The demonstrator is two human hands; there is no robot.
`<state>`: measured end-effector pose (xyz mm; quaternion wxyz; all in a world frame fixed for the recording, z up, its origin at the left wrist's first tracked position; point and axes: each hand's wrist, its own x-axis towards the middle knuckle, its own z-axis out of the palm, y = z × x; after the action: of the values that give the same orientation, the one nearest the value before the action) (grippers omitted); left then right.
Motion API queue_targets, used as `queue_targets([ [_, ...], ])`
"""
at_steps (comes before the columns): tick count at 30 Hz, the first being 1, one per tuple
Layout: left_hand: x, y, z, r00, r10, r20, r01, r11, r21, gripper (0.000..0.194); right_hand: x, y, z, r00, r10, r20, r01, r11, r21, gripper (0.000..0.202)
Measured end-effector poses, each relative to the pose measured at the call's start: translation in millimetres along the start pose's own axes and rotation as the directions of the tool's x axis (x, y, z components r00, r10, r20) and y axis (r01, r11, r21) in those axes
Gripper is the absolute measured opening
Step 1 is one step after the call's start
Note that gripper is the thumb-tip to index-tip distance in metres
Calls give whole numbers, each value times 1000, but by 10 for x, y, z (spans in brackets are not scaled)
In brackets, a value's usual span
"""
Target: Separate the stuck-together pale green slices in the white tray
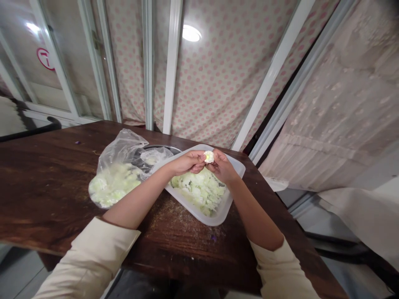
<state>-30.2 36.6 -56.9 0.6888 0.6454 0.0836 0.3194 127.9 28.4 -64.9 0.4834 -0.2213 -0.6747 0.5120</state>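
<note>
My left hand (190,162) and my right hand (222,165) meet above a white plastic tub (218,220). Between their fingertips they pinch a small cauliflower floret (208,156), whitish with a yellow-green patch. Pale green and white cauliflower pieces (201,193) lie heaped in the tub below, partly covered by my hands. To the left stands a clear plastic bag (114,178) with more pale green pieces in its lower part. My left forearm passes in front of the bag's right side.
Behind the bag sits a round metal tray (163,147) holding a crumpled clear bag (156,155). The dark wooden table (56,178) has crumbs scattered near the tub. Beyond its far edge are framed glass panels with a dotted curtain (218,79); a pale curtain (339,116) hangs at right.
</note>
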Motion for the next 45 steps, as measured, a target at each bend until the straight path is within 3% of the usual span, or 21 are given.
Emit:
queue_targets([
  [11, -36, 27, 3, 998, -32, 48, 36, 997, -73, 28, -15, -5, 43, 998, -42, 53, 35, 992, 120, 36],
  [24, -39, 25, -35, 997, -45, 70, 51, 995, -91, 26, -22, 1, 52, 1000, 3, 3, -3, 1000, 31, 39],
  [31, -49, 52, -32, 992, -63, 109, 72, 994, -83, 23, -26, -12, 68, 1000, -10, 27, 8, 997, 72, 37],
  [37, 8, 6, -17, 997, -52, -60, 48, 997, -56, 25, 32, 2, 59, 989, -9, -147, 12, 1000, 19, 32],
  [40, 38, -38, -72, 974, -80, -210, 95, 994, 61, 27, 56, 57, 29, 970, -36, -240, -17, 976, -215, 31],
  [43, 37, -23, -130, 917, -118, -381, 229, 938, 261, 28, 55, 109, -2, 954, -178, -243, -8, 791, -612, 32],
  [45, 21, 40, -136, 885, -127, -449, 308, 882, 357, 28, 48, 121, -7, 945, -245, -216, -5, 650, -760, 31],
])
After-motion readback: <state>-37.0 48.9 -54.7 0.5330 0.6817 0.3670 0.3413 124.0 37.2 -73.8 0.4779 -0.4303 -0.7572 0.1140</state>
